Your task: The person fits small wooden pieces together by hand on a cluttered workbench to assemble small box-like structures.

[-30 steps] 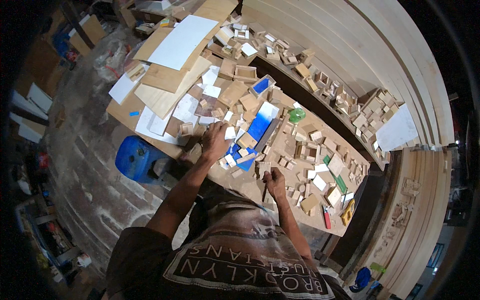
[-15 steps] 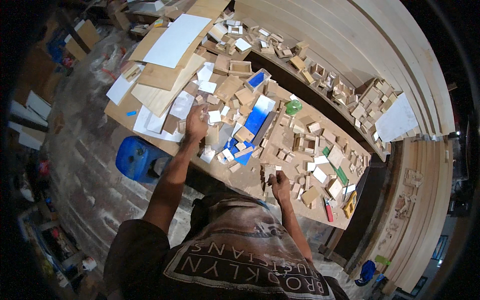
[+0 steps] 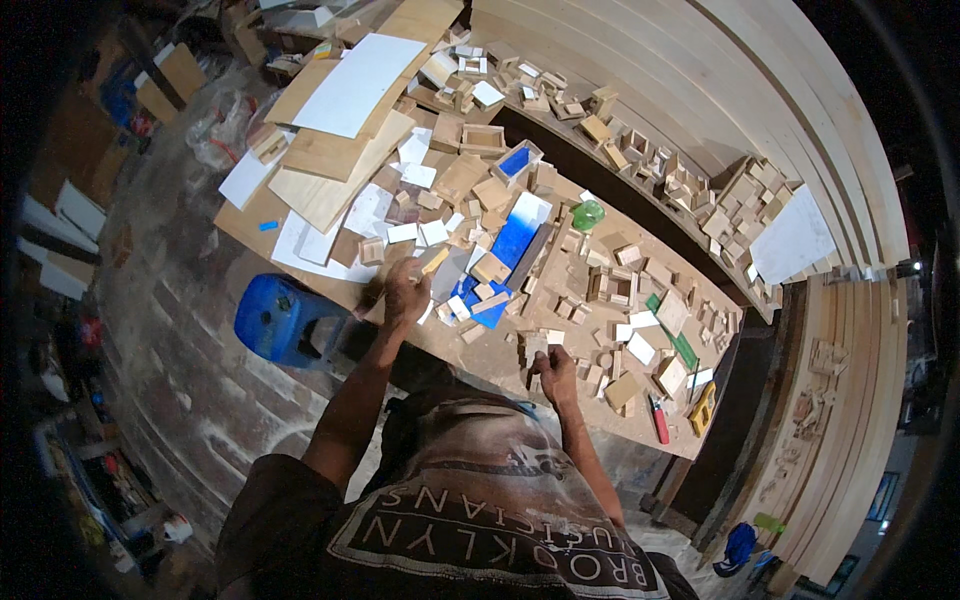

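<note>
My left hand (image 3: 404, 292) is over the near left edge of the workbench (image 3: 480, 355), its fingers curled. A pale wooden strip (image 3: 435, 262) lies by its fingertips; whether the hand grips anything is hard to see. My right hand (image 3: 556, 376) is closed at the bench's near edge, pinching a small wooden piece (image 3: 534, 346) that its fingers partly cover. Between the hands lie small wooden blocks (image 3: 490, 268) and a board painted blue and white (image 3: 515, 240). A small open wooden box (image 3: 371, 251) sits just beyond my left hand.
White and plywood sheets (image 3: 360, 85) are stacked at the far left. Several small wooden boxes (image 3: 610, 287) cover the right side, near a red-handled tool (image 3: 658, 420) and a yellow tool (image 3: 703, 410). A blue plastic object (image 3: 268, 320) stands beside the bench. Long boards (image 3: 640, 70) lie beyond.
My left hand has drawn back toward me from the white pieces, and the small open box and a white piece there now show. My right hand has barely moved.
</note>
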A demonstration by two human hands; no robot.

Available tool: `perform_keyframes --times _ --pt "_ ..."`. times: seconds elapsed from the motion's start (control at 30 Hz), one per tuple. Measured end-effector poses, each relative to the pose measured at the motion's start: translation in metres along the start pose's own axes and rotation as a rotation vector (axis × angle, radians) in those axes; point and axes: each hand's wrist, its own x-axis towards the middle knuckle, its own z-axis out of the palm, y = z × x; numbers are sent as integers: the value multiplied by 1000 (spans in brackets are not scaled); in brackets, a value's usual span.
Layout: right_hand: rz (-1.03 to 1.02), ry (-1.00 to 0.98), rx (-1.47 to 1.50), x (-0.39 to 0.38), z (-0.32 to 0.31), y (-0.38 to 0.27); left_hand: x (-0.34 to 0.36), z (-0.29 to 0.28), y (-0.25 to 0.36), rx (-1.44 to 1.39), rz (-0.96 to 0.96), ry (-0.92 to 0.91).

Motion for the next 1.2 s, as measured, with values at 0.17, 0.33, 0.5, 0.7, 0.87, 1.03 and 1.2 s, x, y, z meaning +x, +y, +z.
perform_keyframes --times 0.17,0.33,0.5,0.7,0.87,1.03,1.2 --pt "54 -5 42 -16 -4 -28 -1 -17 55 483 243 15" --pt "38 4 135 -25 0 -26 48 16 49 613 393 -186" --pt "16 50 -3 -29 -4 -1 101 33 63 900 573 -339" --pt "83 103 83 -48 -9 -10 120 22 43 626 563 -425" --pt "88 118 -13 -53 -15 8 104 23 33 110 345 -391" --pt "120 101 153 -39 -12 0 75 17 57 -21 490 -205" --pt "59 67 85 -21 -14 -7 59 11 69 217 588 -162"
